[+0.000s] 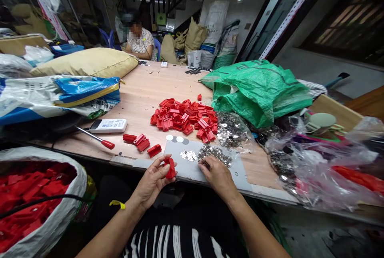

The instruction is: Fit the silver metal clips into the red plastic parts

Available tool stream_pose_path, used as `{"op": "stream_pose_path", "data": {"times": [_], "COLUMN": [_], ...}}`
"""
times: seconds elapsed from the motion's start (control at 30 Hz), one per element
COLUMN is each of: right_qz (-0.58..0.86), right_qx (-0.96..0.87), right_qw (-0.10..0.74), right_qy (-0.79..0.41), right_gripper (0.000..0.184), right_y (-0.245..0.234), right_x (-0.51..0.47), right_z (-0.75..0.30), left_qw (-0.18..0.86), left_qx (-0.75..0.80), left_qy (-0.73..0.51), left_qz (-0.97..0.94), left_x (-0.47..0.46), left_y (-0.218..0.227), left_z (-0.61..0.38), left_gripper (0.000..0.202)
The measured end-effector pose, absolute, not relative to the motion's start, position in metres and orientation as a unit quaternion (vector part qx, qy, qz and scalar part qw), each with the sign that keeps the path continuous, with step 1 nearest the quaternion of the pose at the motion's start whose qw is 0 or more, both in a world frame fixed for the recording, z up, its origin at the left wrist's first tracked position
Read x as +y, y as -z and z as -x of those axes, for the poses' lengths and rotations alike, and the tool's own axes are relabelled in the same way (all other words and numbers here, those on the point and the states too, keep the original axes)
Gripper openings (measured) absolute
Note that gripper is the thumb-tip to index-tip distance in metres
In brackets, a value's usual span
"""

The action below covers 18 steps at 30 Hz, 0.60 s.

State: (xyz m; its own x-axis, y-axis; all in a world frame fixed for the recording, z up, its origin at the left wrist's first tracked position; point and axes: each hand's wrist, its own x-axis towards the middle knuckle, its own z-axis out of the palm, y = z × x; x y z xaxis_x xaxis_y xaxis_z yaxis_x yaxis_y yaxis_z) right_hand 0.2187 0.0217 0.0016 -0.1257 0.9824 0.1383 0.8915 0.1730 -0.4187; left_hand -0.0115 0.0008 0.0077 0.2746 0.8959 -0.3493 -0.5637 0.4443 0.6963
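Observation:
My left hand [153, 180] is closed around a small red plastic part [171, 168], held just off the near table edge. My right hand [216, 173] rests on the grey board [240, 170], fingertips pinched at a little heap of small silver metal pieces [214, 153]; what they hold is too small to make out. A second smaller cluster of metal pieces [189, 155] lies between my hands. A big pile of red parts [186, 120] sits beyond the board, and three loose red parts [142, 144] lie to the left.
A red-handled screwdriver [96, 139] and a white calculator [108, 125] lie at left. A sack of red parts [39, 194] stands by my left knee. Green bag [258, 90] and clear plastic bags [315, 166] crowd the right. A person [139, 42] sits at the far end.

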Motion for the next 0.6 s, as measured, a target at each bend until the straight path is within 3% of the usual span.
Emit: {"op": "stream_pose_path", "data": {"times": [0.17, 0.6], "right_qz": [0.633, 0.627], "right_qx": [-0.729, -0.745], "right_qw": [0.192, 0.194], "right_qy": [-0.176, -0.118], "right_gripper": [0.014, 0.011], "right_y": [-0.008, 0.001], "right_x": [0.012, 0.015], "right_z": [-0.228, -0.216], "left_qw": [0.766, 0.792], "left_qx": [0.372, 0.328], "left_qy": [-0.465, -0.472], "left_qz": [-0.242, -0.207], "left_x": [0.0, 0.0], "left_y": [-0.005, -0.004], "left_z": [0.01, 0.012], "left_gripper": [0.047, 0.043]}}
